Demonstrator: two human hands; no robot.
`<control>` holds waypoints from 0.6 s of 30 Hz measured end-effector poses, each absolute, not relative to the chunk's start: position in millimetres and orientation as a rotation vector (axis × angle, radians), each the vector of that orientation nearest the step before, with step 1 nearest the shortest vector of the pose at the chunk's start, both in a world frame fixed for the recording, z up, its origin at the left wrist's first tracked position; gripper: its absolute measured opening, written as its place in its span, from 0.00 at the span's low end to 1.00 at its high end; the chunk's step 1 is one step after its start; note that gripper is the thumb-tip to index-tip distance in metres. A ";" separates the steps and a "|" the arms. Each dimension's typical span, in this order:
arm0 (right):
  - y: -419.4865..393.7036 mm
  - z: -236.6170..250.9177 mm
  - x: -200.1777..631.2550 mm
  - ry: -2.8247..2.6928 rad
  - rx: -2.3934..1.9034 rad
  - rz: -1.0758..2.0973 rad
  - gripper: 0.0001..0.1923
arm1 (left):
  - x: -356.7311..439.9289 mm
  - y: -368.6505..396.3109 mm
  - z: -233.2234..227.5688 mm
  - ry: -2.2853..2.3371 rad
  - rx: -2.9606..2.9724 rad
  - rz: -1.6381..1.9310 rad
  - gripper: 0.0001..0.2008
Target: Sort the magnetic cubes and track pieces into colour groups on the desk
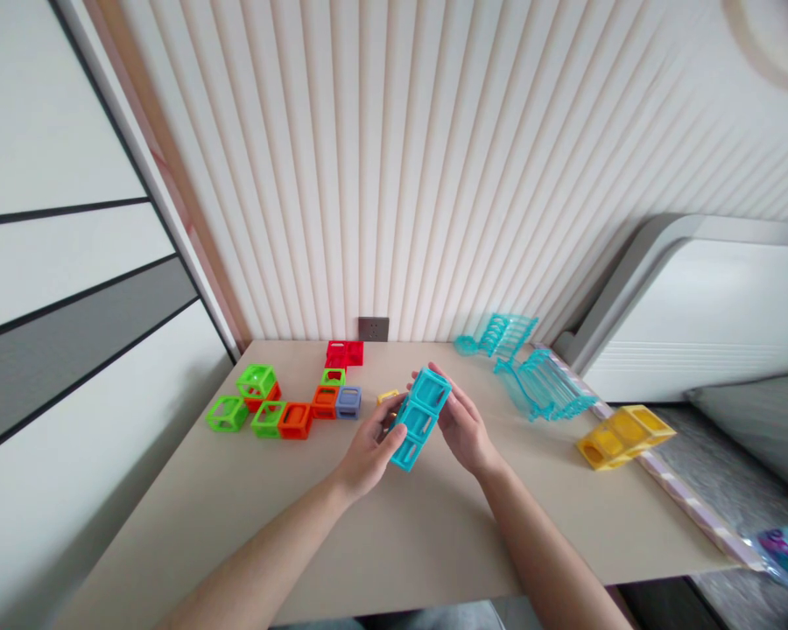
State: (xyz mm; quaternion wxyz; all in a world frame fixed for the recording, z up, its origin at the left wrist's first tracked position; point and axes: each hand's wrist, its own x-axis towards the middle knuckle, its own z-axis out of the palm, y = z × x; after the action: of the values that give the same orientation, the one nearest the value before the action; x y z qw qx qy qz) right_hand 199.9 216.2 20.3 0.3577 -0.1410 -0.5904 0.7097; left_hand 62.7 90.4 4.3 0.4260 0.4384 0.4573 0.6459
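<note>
Over the middle of the table I hold a tilted row of joined turquoise hollow cube blocks (422, 420). My left hand (369, 451) grips its lower left side, the thumb lying across the front. On the upper right, my right hand (465, 430) is against the row, its fingertips partly hidden behind it. A small yellow piece (387, 396) shows just behind my left fingers, mostly covered. To the left of my hands lie a blue-purple cube (348, 402) and an orange cube (324, 402), side by side.
Green cubes (228, 413), more orange cubes (295, 421) and red cubes (345, 353) lie on the left of the table (394, 542). Clear turquoise slatted pieces (548, 385) stand at the back right. A yellow block row (625, 436) lies by the right edge.
</note>
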 end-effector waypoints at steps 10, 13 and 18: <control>214.8 23.5 196.6 -1.726 -0.364 1.689 0.23 | 69.6 94.6 -3.4 1.159 1.087 1.676 0.29; 215.0 21.1 196.3 -1.698 -0.395 1.727 0.22 | 71.9 94.5 -6.5 1.216 1.144 1.661 0.34; 214.6 16.3 195.4 -1.713 -0.378 1.679 0.21 | 72.4 94.7 -10.0 1.485 1.456 1.680 0.28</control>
State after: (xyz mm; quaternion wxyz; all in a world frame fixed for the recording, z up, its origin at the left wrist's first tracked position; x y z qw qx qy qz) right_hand 195.4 214.6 16.3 0.3490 -0.1460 -0.6611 0.6480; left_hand 72.4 94.7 -10.0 0.2320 0.5297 0.5404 0.6112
